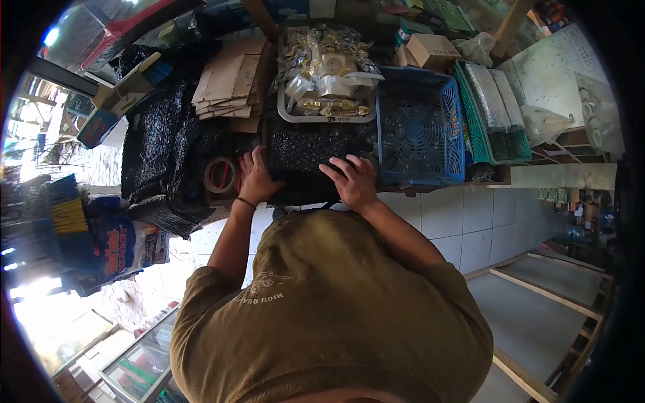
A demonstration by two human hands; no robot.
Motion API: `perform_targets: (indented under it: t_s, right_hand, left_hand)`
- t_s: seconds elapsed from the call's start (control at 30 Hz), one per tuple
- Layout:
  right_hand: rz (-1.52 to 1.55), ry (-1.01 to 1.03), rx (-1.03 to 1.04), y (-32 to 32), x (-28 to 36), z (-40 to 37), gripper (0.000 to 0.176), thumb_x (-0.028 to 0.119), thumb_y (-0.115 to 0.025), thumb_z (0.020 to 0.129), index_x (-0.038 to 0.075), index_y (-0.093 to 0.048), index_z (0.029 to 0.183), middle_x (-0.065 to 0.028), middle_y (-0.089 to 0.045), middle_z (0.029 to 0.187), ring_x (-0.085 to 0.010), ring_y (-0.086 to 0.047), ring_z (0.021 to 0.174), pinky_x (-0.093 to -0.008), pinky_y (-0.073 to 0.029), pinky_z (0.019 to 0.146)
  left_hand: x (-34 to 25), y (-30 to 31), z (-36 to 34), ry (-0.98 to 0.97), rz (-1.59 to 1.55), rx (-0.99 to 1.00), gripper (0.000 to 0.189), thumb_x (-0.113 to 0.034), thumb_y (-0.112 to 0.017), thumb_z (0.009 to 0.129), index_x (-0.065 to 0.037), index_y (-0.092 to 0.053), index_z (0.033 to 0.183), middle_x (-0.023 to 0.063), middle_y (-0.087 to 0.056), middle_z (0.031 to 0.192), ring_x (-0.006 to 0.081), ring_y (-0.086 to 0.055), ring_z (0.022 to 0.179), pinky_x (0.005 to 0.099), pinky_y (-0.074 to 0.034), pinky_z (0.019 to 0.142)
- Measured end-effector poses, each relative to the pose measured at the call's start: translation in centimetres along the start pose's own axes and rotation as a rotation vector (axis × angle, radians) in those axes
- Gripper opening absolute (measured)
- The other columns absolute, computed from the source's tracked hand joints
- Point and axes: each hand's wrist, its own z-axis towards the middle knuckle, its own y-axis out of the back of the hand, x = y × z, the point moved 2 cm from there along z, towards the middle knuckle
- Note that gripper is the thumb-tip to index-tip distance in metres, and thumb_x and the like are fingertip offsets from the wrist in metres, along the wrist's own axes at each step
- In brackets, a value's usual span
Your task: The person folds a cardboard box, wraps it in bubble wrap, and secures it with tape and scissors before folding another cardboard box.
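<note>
My left hand (256,176) rests on the near edge of a black bubble wrap sheet (306,149), its fingers stretched out and thumb apart. Just to its left lies a roll of tape (209,176), with something red showing in and beside its ring. My right hand (354,183) touches the same sheet farther right, fingers spread and slightly bent. Neither hand appears to grip anything. Directly beyond the sheet stands a white tray (328,119) heaped with clear-wrapped, gold-coloured pieces (329,64). Close to my right hand is a blue plastic basket (420,178).
Flat cardboard pieces (232,77) are stacked behind my left hand. More black bubble wrap (158,144) hangs over the left side. A green basket (494,154) holds wrapped packs (487,94) on the right. A cardboard box (432,51) sits at the back.
</note>
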Motion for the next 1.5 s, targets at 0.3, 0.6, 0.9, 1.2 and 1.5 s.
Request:
perform_targets:
  t_s: [0.3, 0.6, 0.9, 1.2, 1.5]
  right_hand:
    - [0.010, -0.005, 0.124, 0.4, 0.0, 0.7, 0.040, 0.013, -0.053, 0.080, 0.024, -0.056, 0.118, 0.0018, -0.049, 0.113, -0.0237, -0.042, 0.106, -0.0447, -0.031, 0.091]
    - [0.031, -0.240, 0.198, 2.3, -1.0, 3.7, 0.090, 0.016, -0.075, 0.065, 0.026, -0.026, 0.140, -0.0093, -0.034, 0.130, -0.0291, -0.033, 0.125, -0.0530, -0.027, 0.099]
    - [-0.151, -0.080, 0.142, -0.6, -2.0, 2.2, 0.078, 0.008, -0.062, 0.075, 0.030, -0.026, 0.140, -0.0053, -0.032, 0.133, -0.0282, -0.031, 0.129, -0.0563, -0.030, 0.098]
    - [-0.047, -0.029, 0.112, 0.1, -0.3, -1.4, 0.065, 0.015, -0.061, 0.078, 0.035, -0.036, 0.135, -0.0032, -0.033, 0.133, -0.0277, -0.037, 0.124, -0.0577, -0.031, 0.097]
    - [-0.046, -0.073, 0.094, 0.8, 1.4, -2.3, 0.051, 0.025, -0.064, 0.077, 0.028, -0.048, 0.126, -0.0047, -0.041, 0.127, -0.0265, -0.039, 0.119, -0.0530, -0.026, 0.099]
  left_hand:
    - [-5.3, 2.6, 4.1, -0.517, 0.266, 0.220, 0.104, -0.021, -0.084, 0.046, -0.014, -0.032, 0.137, 0.0115, -0.044, 0.125, 0.0302, -0.040, 0.121, 0.0425, -0.035, 0.096]
    - [-4.2, 0.5, 3.5, -0.516, 0.164, 0.135, 0.099, -0.019, -0.077, 0.052, -0.018, -0.030, 0.139, 0.0109, -0.043, 0.126, 0.0277, -0.045, 0.115, 0.0410, -0.038, 0.089]
    - [-2.4, -2.7, 1.6, -0.541, 0.111, -0.233, 0.081, -0.009, -0.067, 0.059, -0.023, -0.039, 0.133, 0.0101, -0.042, 0.128, 0.0310, -0.042, 0.118, 0.0449, -0.035, 0.091]
    - [-1.1, -3.1, -1.1, -0.659, -0.067, -0.198, 0.061, -0.014, -0.070, 0.064, -0.022, -0.048, 0.119, 0.0121, -0.041, 0.119, 0.0351, -0.038, 0.119, 0.0480, -0.033, 0.095]
    - [-3.2, 0.8, -0.8, -0.626, 0.030, -0.019, 0.047, -0.019, -0.075, 0.064, -0.017, -0.053, 0.105, 0.0136, -0.039, 0.124, 0.0362, -0.032, 0.126, 0.0500, -0.031, 0.097]
